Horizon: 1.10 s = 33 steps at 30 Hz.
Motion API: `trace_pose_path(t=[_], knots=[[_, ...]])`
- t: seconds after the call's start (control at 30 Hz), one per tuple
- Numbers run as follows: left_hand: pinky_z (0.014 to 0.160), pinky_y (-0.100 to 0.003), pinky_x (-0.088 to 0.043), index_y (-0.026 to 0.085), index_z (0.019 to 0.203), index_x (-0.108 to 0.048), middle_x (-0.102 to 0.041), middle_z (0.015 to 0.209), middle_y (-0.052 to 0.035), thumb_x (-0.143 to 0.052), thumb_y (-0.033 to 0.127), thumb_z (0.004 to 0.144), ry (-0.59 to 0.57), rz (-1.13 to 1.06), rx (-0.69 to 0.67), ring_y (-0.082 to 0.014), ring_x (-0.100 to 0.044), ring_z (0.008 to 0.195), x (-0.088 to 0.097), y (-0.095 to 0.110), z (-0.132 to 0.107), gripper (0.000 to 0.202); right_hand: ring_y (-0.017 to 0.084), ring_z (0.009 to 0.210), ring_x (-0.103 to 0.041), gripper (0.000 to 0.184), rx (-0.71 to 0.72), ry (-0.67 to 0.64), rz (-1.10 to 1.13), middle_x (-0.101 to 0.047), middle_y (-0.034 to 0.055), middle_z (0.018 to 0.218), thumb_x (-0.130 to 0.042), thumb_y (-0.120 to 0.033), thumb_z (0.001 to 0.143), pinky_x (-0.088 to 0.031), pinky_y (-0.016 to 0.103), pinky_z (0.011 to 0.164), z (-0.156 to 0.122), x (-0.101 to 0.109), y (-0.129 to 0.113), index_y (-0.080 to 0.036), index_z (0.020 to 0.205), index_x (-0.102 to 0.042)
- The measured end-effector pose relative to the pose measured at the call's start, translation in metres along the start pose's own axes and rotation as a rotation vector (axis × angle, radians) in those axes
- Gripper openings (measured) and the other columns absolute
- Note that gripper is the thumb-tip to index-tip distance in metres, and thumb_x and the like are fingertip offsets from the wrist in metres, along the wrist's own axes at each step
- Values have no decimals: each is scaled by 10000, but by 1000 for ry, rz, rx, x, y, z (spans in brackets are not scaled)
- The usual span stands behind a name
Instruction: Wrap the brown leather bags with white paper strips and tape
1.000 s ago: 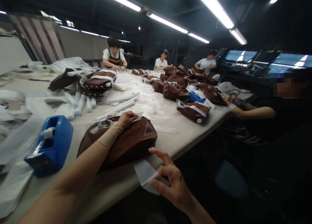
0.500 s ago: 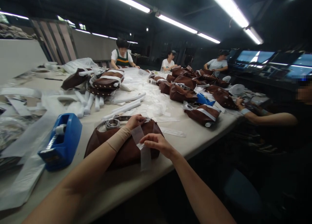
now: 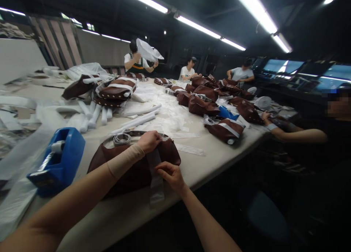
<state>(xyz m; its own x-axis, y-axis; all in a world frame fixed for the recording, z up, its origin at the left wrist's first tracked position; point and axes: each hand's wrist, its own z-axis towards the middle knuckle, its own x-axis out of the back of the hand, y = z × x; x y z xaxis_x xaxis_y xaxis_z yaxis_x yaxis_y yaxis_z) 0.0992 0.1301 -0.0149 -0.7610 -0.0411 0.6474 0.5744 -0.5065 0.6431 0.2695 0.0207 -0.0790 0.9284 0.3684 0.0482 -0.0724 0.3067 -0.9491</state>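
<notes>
While a pale strip (image 3: 156, 175) hangs down the front of a brown leather bag (image 3: 131, 169), both of the person's hands work at it near the edge of the bench (image 3: 117, 211). The left hand (image 3: 149, 141) lies curled over the bag's top edge, pinning the strip's upper end, though whether it closes on the strip or the bag is hard to tell. The right hand (image 3: 171, 175) sits lower, closed against the strip's side, and the strip's free end drops past the bag's lower edge. A beige sleeve (image 3: 124, 160) covers the left forearm, which reaches in from the lower left, while the bare right arm rises from below. A coil of grey cord (image 3: 121, 139) lies just beside the left hand, a blue tape dispenser (image 3: 56, 160) sits further left, and across the bench a co-worker (image 3: 135, 58) lifts a white sheet (image 3: 149, 50).
</notes>
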Motion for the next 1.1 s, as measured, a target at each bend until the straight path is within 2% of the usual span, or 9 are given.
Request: trace_pose_path(t=[0.07, 0.17, 0.27, 0.47, 0.7, 0.87, 0.97, 1.03, 1.1], knots=[[660, -269, -415, 167, 596, -687, -640, 708, -38, -628, 198, 781, 20, 6, -17, -151, -551, 629, -3, 7, -11, 196, 158, 841, -641, 126, 43, 6, -24, -699, 42, 878, -685, -283, 839, -487, 255, 759, -1, 0, 2, -197, 904, -751], [757, -293, -453, 178, 814, -742, -679, 881, -60, -575, 195, 830, 95, -22, -49, -186, -611, 784, -3, 15, -32, 169, 162, 850, -648, 108, 99, 16, -64, -704, 46, 888, -685, -250, 841, -492, 263, 777, -4, 0, 5, -202, 909, -754], [808, -289, -476, 181, 982, -727, -675, 970, -63, -538, 204, 869, 189, -71, -76, -186, -629, 875, 7, 20, -43, 222, 163, 847, -651, 106, 116, 3, -65, -704, 47, 891, -679, -233, 847, -496, 268, 775, -4, 0, 7, -206, 920, -752], [771, -262, -489, 152, 920, -733, -668, 873, -42, -611, 274, 870, 442, -234, -170, -157, -619, 813, 47, 44, -30, 179, 164, 853, -651, 102, 113, 10, -55, -703, 45, 894, -690, -228, 838, -500, 269, 780, -2, -1, 5, -209, 921, -748], [754, -256, -499, 163, 896, -742, -679, 897, -52, -642, 283, 855, 399, -280, -233, -158, -625, 809, 62, 80, -32, 161, 159, 821, -649, 89, 107, 24, -28, -705, 37, 868, -695, -224, 832, -502, 266, 756, -3, -1, 13, -215, 905, -746], [728, -241, -506, 183, 818, -750, -695, 853, -43, -648, 337, 849, 325, -404, -104, -166, -647, 788, 34, 69, -37, 187, 161, 802, -647, 83, 117, 118, -74, -700, 33, 846, -704, -235, 819, -500, 260, 742, 0, -5, 12, -205, 885, -744], [834, -273, -526, 220, 908, -755, -706, 967, -50, -606, 344, 877, 309, -473, -80, -201, -664, 916, -1, 57, -69, 196, 168, 780, -650, 94, 107, 167, -89, -705, 34, 825, -705, -236, 805, -503, 264, 736, 0, -9, 17, -185, 875, -740], [818, -280, -554, 254, 998, -746, -702, 1022, -51, -580, 333, 890, 289, -499, -71, -215, -671, 941, -23, 46, -95, 213, 179, 778, -649, 123, 88, 176, -65, -702, 37, 828, -698, -263, 805, -507, 272, 717, 0, -10, 22, -175, 885, -733], [893, -329, -557, 286, 1062, -734, -687, 1107, -55, -579, 350, 877, 253, -542, -143, -251, -661, 1017, -39, 35, -115, 250, 191, 790, -650, 163, 66, 174, -16, -699, 40, 845, -705, -304, 798, -514, 282, 708, 0, -10, 26, -180, 902, -727]])
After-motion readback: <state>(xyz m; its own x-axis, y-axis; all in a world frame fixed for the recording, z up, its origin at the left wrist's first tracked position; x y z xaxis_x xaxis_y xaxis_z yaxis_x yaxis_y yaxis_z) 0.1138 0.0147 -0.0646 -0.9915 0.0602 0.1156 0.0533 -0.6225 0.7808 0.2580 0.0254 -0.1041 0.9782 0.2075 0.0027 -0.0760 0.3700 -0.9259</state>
